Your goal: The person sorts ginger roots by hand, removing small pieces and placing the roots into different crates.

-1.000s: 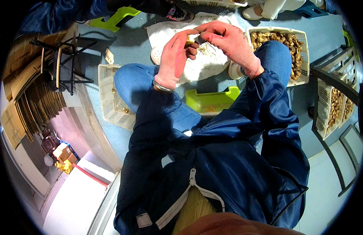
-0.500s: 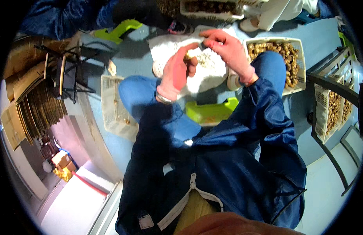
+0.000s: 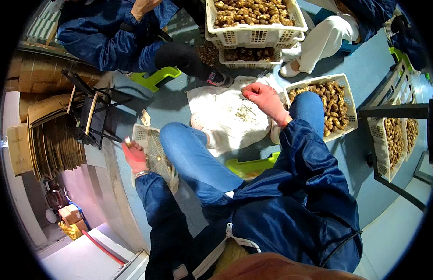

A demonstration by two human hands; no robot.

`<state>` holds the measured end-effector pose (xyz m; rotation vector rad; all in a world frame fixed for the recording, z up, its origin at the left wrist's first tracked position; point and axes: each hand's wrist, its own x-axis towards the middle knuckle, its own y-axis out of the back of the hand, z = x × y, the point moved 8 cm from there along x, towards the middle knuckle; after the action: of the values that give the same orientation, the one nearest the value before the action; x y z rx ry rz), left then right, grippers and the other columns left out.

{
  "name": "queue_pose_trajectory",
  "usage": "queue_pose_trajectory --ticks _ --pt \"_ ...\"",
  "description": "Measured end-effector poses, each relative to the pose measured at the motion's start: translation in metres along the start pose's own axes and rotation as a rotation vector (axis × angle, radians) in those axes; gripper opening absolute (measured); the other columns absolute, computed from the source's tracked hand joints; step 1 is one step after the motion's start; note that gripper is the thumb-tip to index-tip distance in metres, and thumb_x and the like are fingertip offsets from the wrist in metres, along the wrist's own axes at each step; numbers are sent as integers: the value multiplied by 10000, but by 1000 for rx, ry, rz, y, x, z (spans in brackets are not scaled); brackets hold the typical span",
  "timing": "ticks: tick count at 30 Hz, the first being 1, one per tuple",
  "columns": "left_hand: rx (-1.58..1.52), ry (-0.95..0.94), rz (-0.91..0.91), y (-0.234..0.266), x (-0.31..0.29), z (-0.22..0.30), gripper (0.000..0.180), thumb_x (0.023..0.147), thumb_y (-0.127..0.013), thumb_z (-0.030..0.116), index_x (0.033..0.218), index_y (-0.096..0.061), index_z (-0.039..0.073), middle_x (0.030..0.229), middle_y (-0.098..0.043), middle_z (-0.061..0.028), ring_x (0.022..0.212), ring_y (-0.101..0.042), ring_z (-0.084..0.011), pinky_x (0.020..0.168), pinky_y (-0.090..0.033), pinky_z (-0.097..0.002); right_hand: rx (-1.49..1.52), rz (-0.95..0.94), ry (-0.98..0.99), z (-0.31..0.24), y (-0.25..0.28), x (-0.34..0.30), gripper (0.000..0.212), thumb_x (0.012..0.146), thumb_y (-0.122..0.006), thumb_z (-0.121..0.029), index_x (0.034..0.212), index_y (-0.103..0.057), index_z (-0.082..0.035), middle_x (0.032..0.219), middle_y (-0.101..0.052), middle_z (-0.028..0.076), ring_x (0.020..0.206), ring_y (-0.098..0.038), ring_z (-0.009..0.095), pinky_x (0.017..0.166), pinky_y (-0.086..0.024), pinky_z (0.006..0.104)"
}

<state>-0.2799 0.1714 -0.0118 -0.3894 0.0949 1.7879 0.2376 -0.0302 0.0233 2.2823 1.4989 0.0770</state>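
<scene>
My left hand (image 3: 135, 157), in a pink glove, is stretched out to the left beside a white plastic crate (image 3: 145, 135). Its fingers pinch a small pale piece (image 3: 127, 140) whose kind is too small to tell. A few small pieces lie in that crate. My right hand (image 3: 269, 101), also gloved in pink, is closed above a white cloth (image 3: 221, 105) spread between my feet. Whatever its fingers hold is hidden. Small dark scraps (image 3: 246, 112) are scattered on the cloth. Right of my knee stands a crate (image 3: 353, 112) filled with brown knobbly pieces (image 3: 335, 105).
Stacked crates (image 3: 256, 33) of similar brown pieces stand ahead, between two seated people in blue jackets. A green stool (image 3: 251, 167) is under me; another green stool (image 3: 156, 78) is ahead left. A folding chair (image 3: 92, 109) and flattened cardboard (image 3: 55, 135) are left, a metal rack (image 3: 394, 111) right.
My left hand has moved from above the cloth out to the left crate, carrying the small piece. My right hand has stayed over the cloth, slightly lower in view. The view has tilted up.
</scene>
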Motion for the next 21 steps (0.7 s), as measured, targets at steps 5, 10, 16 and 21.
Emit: queue_pose_trajectory --ticks 5,10,16,21 --pt "842 -150 138 227 88 -37 283 893 -549 273 1056 -544 42 871 -620 -206 853 -599 -379 732 -481 -440 1 -15 120 -32 -15 9 244 878 -653 -221 993 -696 -11 963 -679 113 895 -656 217 794 -502 303" --pt "1160 -45 -84 144 74 -123 249 908 -528 298 925 -537 49 813 -614 -158 731 -617 -303 604 -489 -404 -155 -20 66 0 3 -5 239 869 -663 -200 1020 -693 -17 1009 -671 124 920 -659 230 809 -506 316" --pt "598 -176 -551 -172 45 4 290 950 -591 250 1149 -631 43 854 -605 15 697 -520 -64 615 -423 -215 -4 53 134 -31 12 -17 206 873 -657 -186 993 -700 -24 1013 -676 101 910 -653 214 801 -504 308" --pt "748 -454 -972 -421 -49 38 376 904 -647 251 1191 -621 10 1055 -689 -80 975 -631 -130 842 -482 -257 125 60 216 -48 14 -19 146 859 -664 -149 921 -701 -22 1056 -687 70 934 -640 196 813 -495 293"
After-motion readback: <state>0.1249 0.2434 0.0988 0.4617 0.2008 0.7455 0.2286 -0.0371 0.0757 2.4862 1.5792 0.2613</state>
